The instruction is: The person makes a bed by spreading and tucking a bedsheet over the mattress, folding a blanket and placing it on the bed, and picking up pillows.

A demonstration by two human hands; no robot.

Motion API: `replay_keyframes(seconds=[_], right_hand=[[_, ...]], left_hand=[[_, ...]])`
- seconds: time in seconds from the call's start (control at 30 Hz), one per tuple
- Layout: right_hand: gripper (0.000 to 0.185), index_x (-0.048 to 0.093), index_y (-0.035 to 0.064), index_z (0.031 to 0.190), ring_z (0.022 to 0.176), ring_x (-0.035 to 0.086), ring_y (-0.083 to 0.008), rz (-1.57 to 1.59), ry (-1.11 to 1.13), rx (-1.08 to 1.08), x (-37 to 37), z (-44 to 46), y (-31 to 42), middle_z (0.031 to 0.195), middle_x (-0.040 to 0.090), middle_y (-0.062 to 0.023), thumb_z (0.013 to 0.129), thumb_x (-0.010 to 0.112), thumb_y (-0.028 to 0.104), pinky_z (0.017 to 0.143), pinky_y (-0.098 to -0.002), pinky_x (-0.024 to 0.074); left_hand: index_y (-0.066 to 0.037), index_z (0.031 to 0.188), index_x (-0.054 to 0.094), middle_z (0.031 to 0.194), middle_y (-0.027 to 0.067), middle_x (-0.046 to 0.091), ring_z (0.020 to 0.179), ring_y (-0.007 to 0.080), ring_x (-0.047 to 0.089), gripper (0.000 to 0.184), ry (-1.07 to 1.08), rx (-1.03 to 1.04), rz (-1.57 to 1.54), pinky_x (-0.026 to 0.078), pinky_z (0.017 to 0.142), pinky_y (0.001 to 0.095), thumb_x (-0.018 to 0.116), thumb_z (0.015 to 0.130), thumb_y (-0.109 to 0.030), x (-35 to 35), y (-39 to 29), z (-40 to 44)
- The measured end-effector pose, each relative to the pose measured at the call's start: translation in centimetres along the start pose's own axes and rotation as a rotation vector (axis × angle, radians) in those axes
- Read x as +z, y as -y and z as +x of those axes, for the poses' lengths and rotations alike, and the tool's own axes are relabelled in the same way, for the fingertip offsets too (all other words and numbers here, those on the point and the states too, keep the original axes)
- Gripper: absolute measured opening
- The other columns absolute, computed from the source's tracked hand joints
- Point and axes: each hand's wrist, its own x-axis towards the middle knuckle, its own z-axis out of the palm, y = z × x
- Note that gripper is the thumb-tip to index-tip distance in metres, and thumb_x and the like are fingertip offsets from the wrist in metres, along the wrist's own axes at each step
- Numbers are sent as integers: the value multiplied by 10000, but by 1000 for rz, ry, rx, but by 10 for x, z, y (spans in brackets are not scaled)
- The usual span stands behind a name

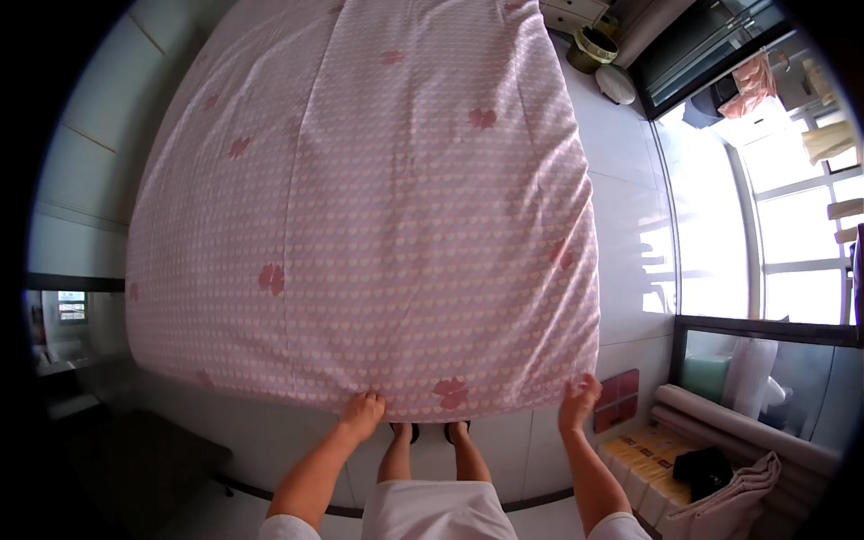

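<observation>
A pink bed sheet (pixel 387 243) with rows of small hearts and scattered darker bow-like shapes is spread over a large bed. My left hand (pixel 364 414) is closed on the sheet's near edge, left of my feet. At the near right corner of the sheet, my right hand (pixel 579 405) has its fingers curled, and the fabric seems pinched there, though the contact is partly hidden. Creases run along the right side of the sheet, and a few long fold lines cross it lengthwise.
A dark red mat (pixel 616 400) lies right of the bed corner. Yellow packs (pixel 643 459), folded cloth (pixel 729 504) and long rolls (pixel 747 427) stand behind it. Farther off are a waste bin (pixel 593 47) and glass doors (pixel 706 216). A dark stool-like object (pixel 144 459) is at left.
</observation>
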Motion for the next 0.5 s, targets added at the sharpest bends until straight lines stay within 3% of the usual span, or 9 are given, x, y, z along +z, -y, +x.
replay_keyframes(seconds=[0.03, 0.07, 0.13, 0.17, 0.23, 0.27, 0.3, 0.4, 0.5], right_hand=[[393, 446, 65, 1126, 938, 441, -204, -347, -223, -91, 1, 9, -31, 1023, 463, -75, 790, 626, 157, 693, -350, 422], [393, 446, 65, 1126, 938, 441, -204, -347, -225, -81, -2, 17, -33, 1023, 463, -75, 790, 626, 157, 693, -350, 422], [386, 461, 57, 1085, 855, 467, -165, 435, 70, 1096, -10, 36, -26, 973, 488, -61, 777, 624, 221, 626, -336, 437], [386, 461, 57, 1085, 855, 467, -165, 436, 69, 1107, -7, 38, -44, 973, 488, -61, 777, 624, 221, 626, -336, 437], [249, 499, 73, 967, 634, 455, -154, 423, 124, 887, 7, 37, -84, 793, 469, 9, 820, 587, 254, 558, -358, 416], [226, 547, 37, 864, 542, 491, -207, 328, 41, 857, 10, 37, -86, 678, 520, -23, 775, 594, 239, 527, -374, 429], [226, 547, 37, 864, 542, 491, -207, 321, 37, 869, 8, 37, -87, 678, 520, -23, 775, 594, 239, 527, -374, 429], [240, 557, -21, 664, 699, 567, -354, -318, 108, 359, 1, 46, -92, 729, 584, -203, 689, 556, 217, 655, -435, 434], [253, 574, -8, 690, 734, 567, -387, -405, 212, 262, -11, 51, -75, 736, 592, -213, 703, 550, 244, 673, -465, 426]], left_hand=[[-20, 922, 568, 936, 151, 576, 950, 320, 551, 187, 4, -3, 3, 474, 788, 407, 577, 736, -37, -1, 0, 2], [-20, 922, 568, 936, 151, 576, 950, 320, 551, 187, 8, 3, 10, 474, 788, 407, 577, 736, -37, -6, -4, 5], [-27, 916, 540, 920, 107, 551, 921, 291, 541, 180, -160, 53, -121, 464, 786, 402, 573, 741, -45, -26, -21, 5], [-27, 916, 540, 920, 107, 551, 921, 291, 541, 180, -152, 56, -117, 464, 786, 402, 573, 741, -45, -29, -30, 9], [-46, 900, 516, 909, 83, 529, 888, 269, 531, 183, -351, 207, -101, 456, 781, 382, 567, 726, -66, -31, -48, 15], [-46, 900, 516, 909, 83, 529, 888, 269, 531, 183, -335, 212, -103, 456, 781, 382, 567, 726, -66, -25, -54, 18], [-49, 876, 522, 900, 85, 539, 880, 262, 534, 163, -313, 225, -59, 453, 777, 370, 561, 721, -81, -16, -59, 24], [-52, 835, 539, 874, 87, 555, 872, 248, 539, 136, -264, 255, 30, 450, 767, 349, 552, 708, -99, 1, -70, 39], [-50, 804, 552, 844, 88, 568, 870, 239, 543, 113, -219, 268, 78, 447, 758, 335, 545, 705, -102, 4, -75, 42]])
